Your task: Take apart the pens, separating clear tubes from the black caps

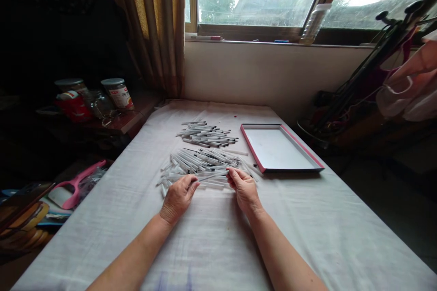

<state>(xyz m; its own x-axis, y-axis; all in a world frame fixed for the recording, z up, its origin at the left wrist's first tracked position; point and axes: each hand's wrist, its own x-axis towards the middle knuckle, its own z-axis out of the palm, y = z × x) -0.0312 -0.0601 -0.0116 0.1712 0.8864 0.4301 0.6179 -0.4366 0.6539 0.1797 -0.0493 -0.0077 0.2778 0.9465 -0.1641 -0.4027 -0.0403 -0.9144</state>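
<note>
A heap of clear pen barrels (201, 163) lies in the middle of a white-covered table (218, 236). Behind it sits a second, smaller heap of pens with dark tips (205, 135). My left hand (178, 198) rests at the near edge of the big heap, its fingers curled and pinched on one end of a clear barrel. My right hand (244, 188) pinches the other end of what looks like the same barrel (213, 175), held level between both hands.
An empty flat tray with a pink rim (278, 148) lies to the right of the heaps. Jars and a red tin (92, 95) stand on a low shelf at the left. A pink handled tool (77, 186) and clutter lie lower left. Window and curtain are behind.
</note>
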